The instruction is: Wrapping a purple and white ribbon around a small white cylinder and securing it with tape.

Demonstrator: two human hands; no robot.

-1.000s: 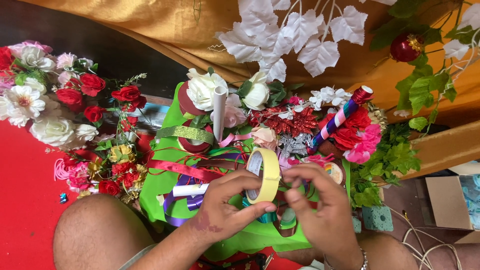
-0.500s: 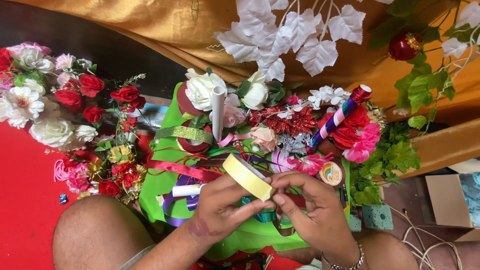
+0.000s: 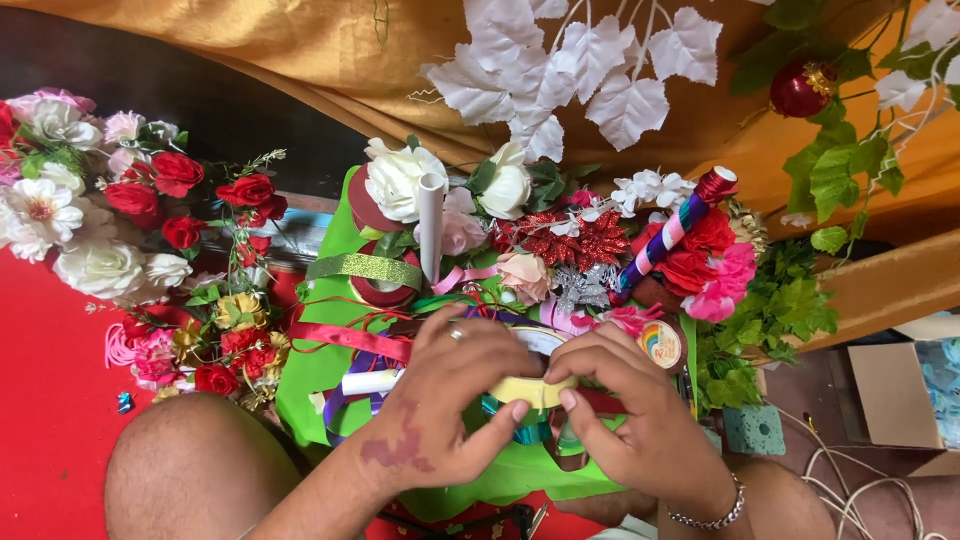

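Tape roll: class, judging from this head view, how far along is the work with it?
Done: the yellow tape roll is picked up, above the green tray of ribbons. In hand: left hand and right hand pinch it together. Left: no strip is pulled free; the white tube stands bare.

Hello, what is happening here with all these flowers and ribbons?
A seated person holds a pale yellow roll of tape between both hands. The left hand grips it from one side, the right hand pinches its other edge. Under the hands lies a bright green tray full of coloured ribbons and artificial flowers. A bunch of red and white artificial roses lies on the red cloth.
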